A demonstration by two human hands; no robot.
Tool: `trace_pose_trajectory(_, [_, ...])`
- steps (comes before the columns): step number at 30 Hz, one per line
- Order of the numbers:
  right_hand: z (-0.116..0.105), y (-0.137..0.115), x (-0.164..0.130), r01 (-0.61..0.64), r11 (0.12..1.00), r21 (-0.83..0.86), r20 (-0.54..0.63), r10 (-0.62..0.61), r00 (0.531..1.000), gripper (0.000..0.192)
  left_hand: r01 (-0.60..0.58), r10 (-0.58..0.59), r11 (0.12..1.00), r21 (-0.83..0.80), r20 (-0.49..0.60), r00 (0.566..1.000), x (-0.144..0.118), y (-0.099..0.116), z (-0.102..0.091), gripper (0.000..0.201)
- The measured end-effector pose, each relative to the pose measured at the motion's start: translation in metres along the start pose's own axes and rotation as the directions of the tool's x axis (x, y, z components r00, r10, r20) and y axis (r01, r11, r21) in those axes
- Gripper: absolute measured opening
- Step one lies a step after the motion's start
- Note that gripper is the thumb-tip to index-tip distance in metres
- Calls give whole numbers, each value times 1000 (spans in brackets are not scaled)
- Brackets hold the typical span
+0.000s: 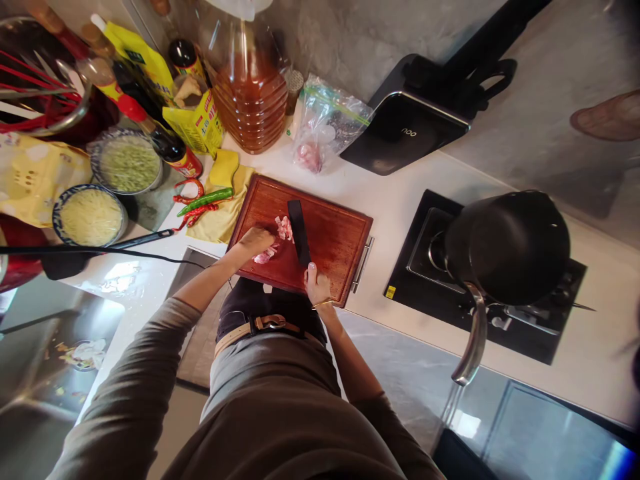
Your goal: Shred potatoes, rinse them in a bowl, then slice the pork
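My right hand (319,285) is wrapped round the handle of a black kitchen knife (299,232), whose broad blade points away from me over the board. My left hand (256,240), fingers curled, presses on a piece of raw meat (266,255) on the left part of the wooden cutting board (337,250). Just left of the blade lie small cut bits of pink and white meat (283,228). The fingertips of my left hand are partly hidden.
A black pot (507,247) stands on the gas stove (425,253) at right. Behind the board are a knife block (410,127), a plastic bag (320,130) and a large oil jug (253,93). Chillies (207,199) and two bowls of shreds (90,217) sit left, above the sink (35,373).
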State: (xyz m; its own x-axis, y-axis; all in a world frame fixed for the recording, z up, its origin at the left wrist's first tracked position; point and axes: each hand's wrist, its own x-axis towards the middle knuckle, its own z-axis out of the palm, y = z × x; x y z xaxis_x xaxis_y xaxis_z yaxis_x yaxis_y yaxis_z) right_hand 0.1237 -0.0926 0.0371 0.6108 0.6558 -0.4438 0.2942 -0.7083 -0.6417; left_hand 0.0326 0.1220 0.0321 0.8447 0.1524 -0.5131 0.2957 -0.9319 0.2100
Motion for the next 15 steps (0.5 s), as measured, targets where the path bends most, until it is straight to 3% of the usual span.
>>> trace_pose_trajectory(5, [0, -1, 1, -16, 1000, -18, 12, 16, 1000, 58, 76, -71, 976, -203, 34, 997, -3, -12, -7, 22])
trace_pose_trajectory(10, [0, -5, 2, -19, 1000, -21, 27, 20, 999, 57, 202, -253, 842, -500, -37, 967, -1, -28, -9, 31])
trace_pose_trajectory(12, [0, -7, 3, -16, 1000, -23, 34, 17, 999, 58, 249, -301, 833, -493, -27, 953, -3, -29, -7, 30])
trace_pose_trajectory(15, [1, -10, 2, -14, 1000, -23, 51, 15, 999, 59, 178, -208, 918, -353, -47, 977, -9, -24, -3, 22])
